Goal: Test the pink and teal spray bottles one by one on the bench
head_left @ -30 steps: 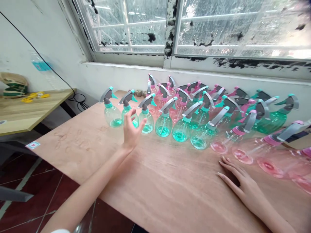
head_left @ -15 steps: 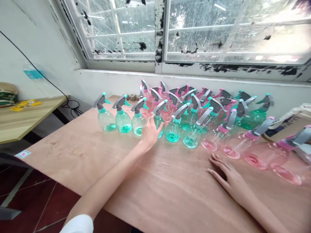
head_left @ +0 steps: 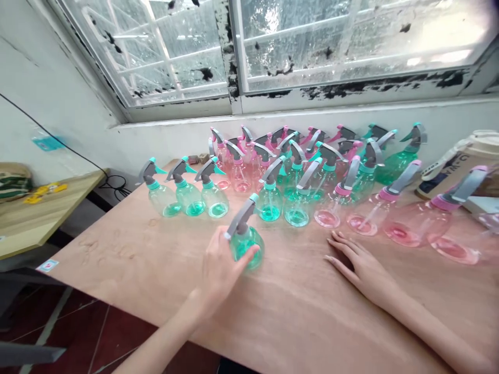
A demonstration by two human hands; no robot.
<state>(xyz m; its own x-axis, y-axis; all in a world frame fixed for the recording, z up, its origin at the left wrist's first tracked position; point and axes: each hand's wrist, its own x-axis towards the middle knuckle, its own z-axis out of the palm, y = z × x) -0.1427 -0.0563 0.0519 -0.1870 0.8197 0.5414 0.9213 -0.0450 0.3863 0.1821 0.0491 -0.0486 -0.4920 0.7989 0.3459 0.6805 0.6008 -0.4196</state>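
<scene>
My left hand point(head_left: 222, 262) is closed around a green spray bottle point(head_left: 247, 241), its thumb across the front of the clear body. This bottle is in front of the row, tilted a little, with a grey and teal trigger head. Flat on the tabletop, my right hand point(head_left: 360, 262) lies with fingers apart and nothing in it. Just beyond its fingertips stands a pink spray bottle point(head_left: 328, 214). Behind the held bottle are another green spray bottle point(head_left: 270, 206) and, to the left, a green spray bottle point(head_left: 215, 201) in a group of three.
Several pink spray bottles point(head_left: 241, 176) stand in back rows below the window point(head_left: 163, 57). A beige cup-like container point(head_left: 463, 161) stands at the right. The wooden table point(head_left: 128, 275) has its front edge at lower left; a second table point(head_left: 50, 213) is beyond it.
My left hand has drawn one green spray bottle out of the front row towards me, leaving a gap there. My right hand stays resting on the table. The view has shifted slightly.
</scene>
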